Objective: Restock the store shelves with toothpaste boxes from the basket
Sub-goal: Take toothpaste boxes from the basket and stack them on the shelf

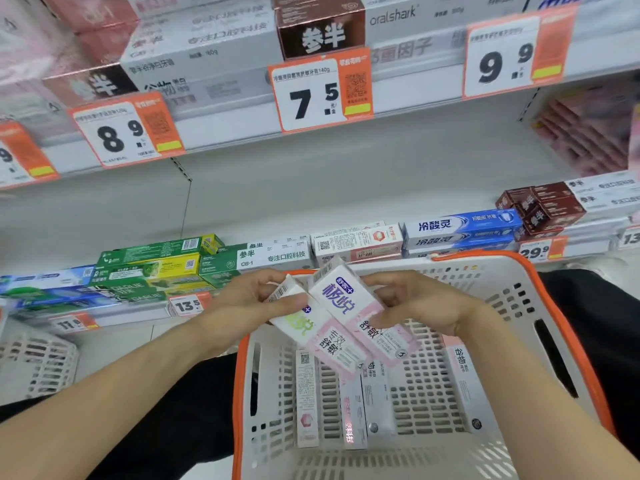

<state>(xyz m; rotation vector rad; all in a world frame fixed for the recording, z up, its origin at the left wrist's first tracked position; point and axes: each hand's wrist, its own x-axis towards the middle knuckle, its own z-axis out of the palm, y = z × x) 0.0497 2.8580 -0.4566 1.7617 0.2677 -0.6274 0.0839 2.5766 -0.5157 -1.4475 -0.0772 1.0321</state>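
Two white-and-pink toothpaste boxes are held side by side above the basket (pixel 561 327), a white plastic one with an orange rim. My left hand (pixel 256 299) grips the left box (pixel 311 330) near its barcode end. My right hand (pixel 415 303) grips the right box (pixel 360 306), thumb on its face. Several more boxes lie flat on the basket floor, among them a pink-tipped one (pixel 306 400) and a white one (pixel 464 386) by the right wall.
The lower shelf holds green boxes (pixel 152 268), white boxes (pixel 356 242), blue boxes (pixel 464 230) and dark red boxes (pixel 543 206). Behind them the shelf (pixel 311 188) is bare. Price tags hang on the upper shelf edge (pixel 318 95). Another white basket (pixel 34 362) stands at the left.
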